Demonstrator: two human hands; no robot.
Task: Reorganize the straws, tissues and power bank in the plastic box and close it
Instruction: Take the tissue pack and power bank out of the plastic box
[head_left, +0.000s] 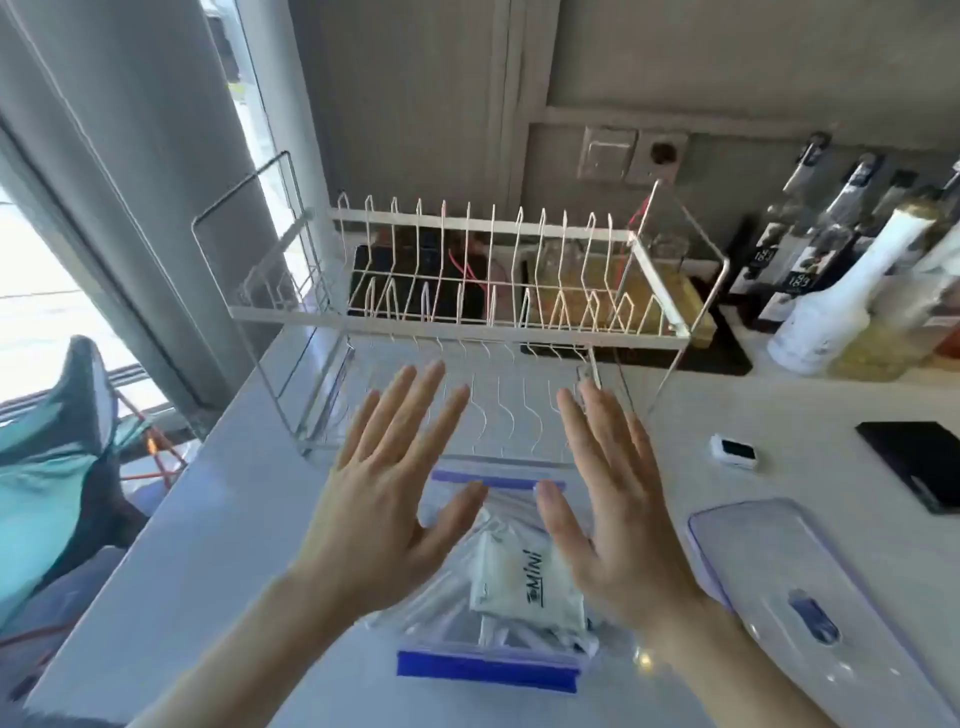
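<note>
Our fingers are straight and spread on both hands, holding nothing. The left hand (387, 483) and right hand (610, 499) hover palms down over the open plastic box (488, 670), one at each side of it. In the box we see a white tissue pack (524, 577) lying on top of wrapped straws (441, 613); we cannot make out the power bank. The clear lid (789, 582) lies on the counter (234, 545) just right of the box. Beyond the hands stands a wire dish rack (467, 291), with bottles (831, 306) at the far right.
</note>
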